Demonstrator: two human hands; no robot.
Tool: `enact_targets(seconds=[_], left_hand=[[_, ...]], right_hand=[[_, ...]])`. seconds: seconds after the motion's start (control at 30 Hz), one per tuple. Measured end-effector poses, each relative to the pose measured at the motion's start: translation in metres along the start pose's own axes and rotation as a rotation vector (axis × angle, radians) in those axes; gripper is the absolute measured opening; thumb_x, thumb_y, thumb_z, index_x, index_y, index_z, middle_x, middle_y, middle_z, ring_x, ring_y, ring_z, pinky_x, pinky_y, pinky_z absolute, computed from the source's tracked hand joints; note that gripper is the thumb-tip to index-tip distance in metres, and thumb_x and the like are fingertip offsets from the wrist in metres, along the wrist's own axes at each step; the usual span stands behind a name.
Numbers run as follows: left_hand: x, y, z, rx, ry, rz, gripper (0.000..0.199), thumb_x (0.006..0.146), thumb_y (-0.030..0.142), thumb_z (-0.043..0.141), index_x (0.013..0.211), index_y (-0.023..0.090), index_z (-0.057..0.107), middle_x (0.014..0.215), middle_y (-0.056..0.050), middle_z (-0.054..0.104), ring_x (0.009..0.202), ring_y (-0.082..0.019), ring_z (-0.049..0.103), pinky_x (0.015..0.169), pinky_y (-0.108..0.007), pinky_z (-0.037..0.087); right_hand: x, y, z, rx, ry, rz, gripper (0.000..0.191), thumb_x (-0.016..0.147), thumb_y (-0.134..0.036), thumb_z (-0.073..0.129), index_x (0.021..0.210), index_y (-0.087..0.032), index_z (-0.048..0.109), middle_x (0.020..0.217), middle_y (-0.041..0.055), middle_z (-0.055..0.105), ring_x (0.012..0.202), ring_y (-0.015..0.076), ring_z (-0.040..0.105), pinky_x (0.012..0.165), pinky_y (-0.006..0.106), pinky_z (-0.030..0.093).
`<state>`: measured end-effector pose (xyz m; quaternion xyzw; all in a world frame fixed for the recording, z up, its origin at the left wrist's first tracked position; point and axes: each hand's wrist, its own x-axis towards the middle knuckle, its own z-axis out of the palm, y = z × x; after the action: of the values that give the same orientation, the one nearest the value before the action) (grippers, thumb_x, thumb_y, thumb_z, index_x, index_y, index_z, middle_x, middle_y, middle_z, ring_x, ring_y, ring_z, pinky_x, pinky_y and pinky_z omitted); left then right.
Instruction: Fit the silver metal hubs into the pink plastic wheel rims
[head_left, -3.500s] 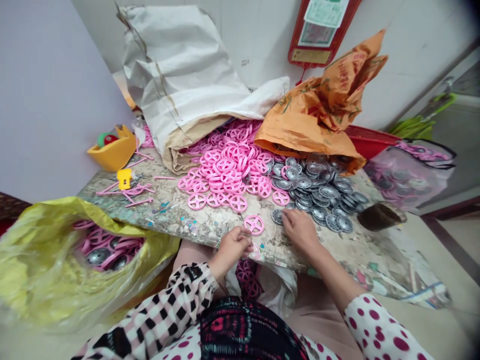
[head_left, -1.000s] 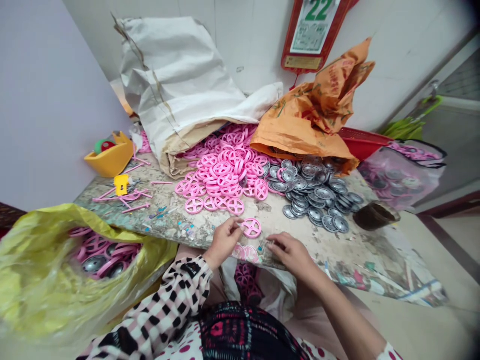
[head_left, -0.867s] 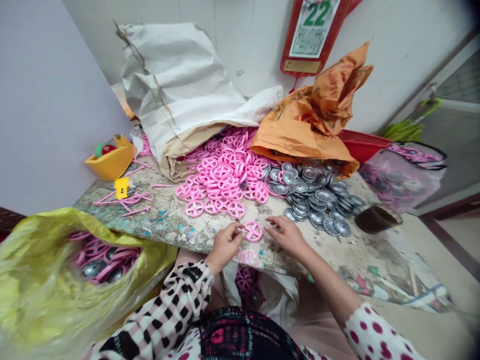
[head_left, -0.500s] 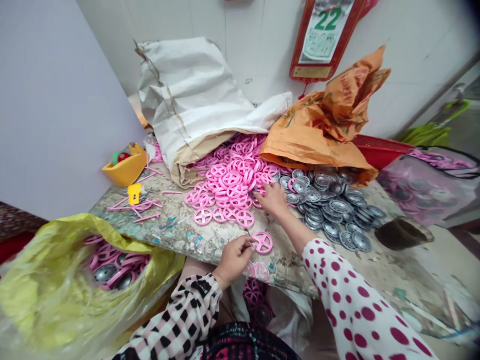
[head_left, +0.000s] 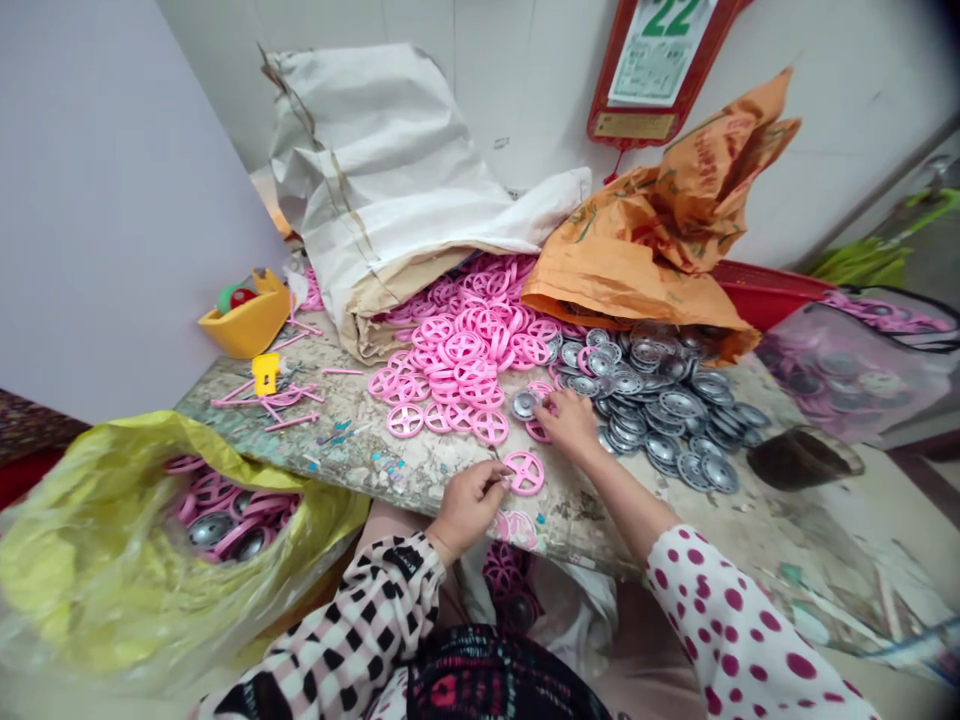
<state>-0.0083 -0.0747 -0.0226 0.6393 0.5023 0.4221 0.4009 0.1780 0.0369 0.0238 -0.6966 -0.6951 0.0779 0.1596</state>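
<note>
My left hand [head_left: 471,503] is closed at the table's front edge, its thumb and forefinger pinching the rim of a pink ring with spokes [head_left: 524,473]. Further back, my right hand [head_left: 568,422] is closed on a silver disc [head_left: 525,404], held by its right side; pink rings lie partly under those fingers. Behind my hands spreads a heap of pink rings [head_left: 465,347]. Silver discs [head_left: 679,403] are piled to the right of my right hand.
A white sack [head_left: 390,150] and an orange sack [head_left: 637,250] stand behind the piles. Pink rods and a yellow holder [head_left: 251,320] are at the left. A yellow bag [head_left: 97,540] with assembled pieces sits front left, a dark cup-like object [head_left: 802,459] at the right.
My right hand has come back from the pink heap toward me and now has a silver disc in its fingers. My left hand still holds the pink ring. The view has shifted slightly.
</note>
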Motion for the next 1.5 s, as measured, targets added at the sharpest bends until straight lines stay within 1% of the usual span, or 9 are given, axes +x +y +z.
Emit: enact_targets(seconds=[0.17,0.37,0.53,0.63,0.77,1.0,1.13,1.33,1.5], left_hand=[[0.001,-0.002,0.002,0.039,0.018,0.013,0.019,0.082,0.024,0.057,0.098,0.020,0.067,0.087,-0.002,0.069,0.083,-0.015,0.063,0.076,-0.025,0.045],[0.001,0.001,0.002,0.043,0.020,-0.020,0.021,0.081,0.023,0.057,0.099,0.018,0.067,0.088,-0.002,0.068,0.082,-0.015,0.063,0.075,-0.025,0.045],[0.000,0.006,-0.001,0.062,-0.009,-0.040,0.022,0.082,0.022,0.056,0.100,0.017,0.066,0.085,-0.002,0.066,0.079,-0.014,0.060,0.074,-0.025,0.044],[0.000,0.010,-0.001,0.221,-0.050,0.014,0.024,0.080,0.022,0.059,0.102,0.019,0.066,0.086,-0.002,0.061,0.078,-0.014,0.058,0.073,-0.025,0.042],[0.002,0.020,0.004,0.528,-0.128,0.058,0.023,0.084,0.030,0.058,0.104,0.022,0.064,0.096,-0.004,0.054,0.083,-0.017,0.056,0.069,-0.028,0.040],[0.010,0.034,0.003,0.775,-0.252,0.249,0.017,0.089,0.019,0.046,0.087,0.015,0.063,0.099,-0.011,0.055,0.093,-0.023,0.051,0.079,-0.035,0.041],[0.008,0.033,-0.005,0.417,-0.122,0.240,0.006,0.083,0.018,0.055,0.079,0.015,0.059,0.093,-0.008,0.058,0.095,-0.022,0.050,0.088,-0.037,0.040],[-0.002,0.039,-0.005,-0.817,-0.057,-0.506,0.022,0.074,0.028,0.069,0.079,0.015,0.051,0.075,-0.001,0.056,0.069,-0.013,0.056,0.072,-0.030,0.048],[-0.014,0.055,0.005,-1.175,-0.174,-0.725,0.032,0.070,0.023,0.076,0.090,0.014,0.053,0.083,-0.006,0.064,0.075,-0.016,0.063,0.073,-0.029,0.052]], right_hand=[[-0.026,0.024,0.003,0.381,0.116,-0.053,0.023,0.077,-0.039,0.060,0.084,-0.020,0.071,0.094,0.0070,0.068,0.095,0.0241,0.058,0.090,0.040,0.040],[-0.070,0.027,-0.013,0.552,0.227,-0.147,0.027,0.082,-0.045,0.061,0.091,-0.023,0.074,0.108,0.0075,0.068,0.107,0.0236,0.058,0.097,0.042,0.041],[-0.133,0.058,-0.042,0.292,0.467,-0.323,0.022,0.090,-0.037,0.056,0.099,-0.024,0.072,0.106,0.0068,0.067,0.107,0.0230,0.055,0.096,0.044,0.041],[-0.166,0.089,-0.050,-0.006,0.539,-0.309,0.020,0.090,-0.032,0.056,0.098,-0.021,0.071,0.102,0.0078,0.067,0.099,0.0239,0.056,0.092,0.043,0.042],[-0.188,0.112,-0.048,-0.337,0.387,-0.263,0.022,0.091,-0.034,0.054,0.099,-0.023,0.071,0.104,0.0075,0.067,0.099,0.0290,0.053,0.091,0.049,0.037],[-0.162,0.104,-0.043,-0.178,0.129,-0.123,0.034,0.093,-0.033,0.048,0.119,-0.016,0.062,0.116,0.0104,0.063,0.105,0.0263,0.052,0.090,0.039,0.040],[-0.144,0.101,-0.045,-0.037,-0.039,-0.103,0.039,0.083,-0.031,0.058,0.118,-0.014,0.062,0.106,0.0113,0.063,0.098,0.0259,0.054,0.088,0.038,0.041],[-0.146,0.090,-0.057,0.512,-0.047,0.229,0.034,0.063,-0.042,0.067,0.087,-0.018,0.065,0.069,0.0002,0.054,0.065,0.0173,0.051,0.063,0.030,0.041],[-0.157,0.026,-0.062,0.997,0.068,0.272,0.039,0.067,-0.050,0.070,0.088,-0.019,0.056,0.068,-0.0025,0.053,0.055,0.0113,0.042,0.050,0.024,0.034]])
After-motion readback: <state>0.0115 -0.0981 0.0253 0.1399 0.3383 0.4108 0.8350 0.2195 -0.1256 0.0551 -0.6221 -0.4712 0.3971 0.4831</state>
